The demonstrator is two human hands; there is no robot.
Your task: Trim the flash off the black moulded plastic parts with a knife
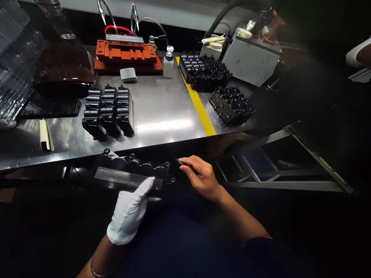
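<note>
In a white glove, my left hand grips a black molded part in front of the bench edge. The part has a scalloped rim with small ringed lugs and a smooth flat face, over which one gloved finger lies. Bare, my right hand pinches a small dark pointed blade; most of it is hidden by the fingers. The blade's tip is just right of the part's end, apart from it. On the bench beyond stand several similar black parts in a row.
A yellow tape strip crosses the metal bench. Right of it sit more black parts and another group. Behind are an orange fixture, a white pump bottle and a grey box. A lighter lies left.
</note>
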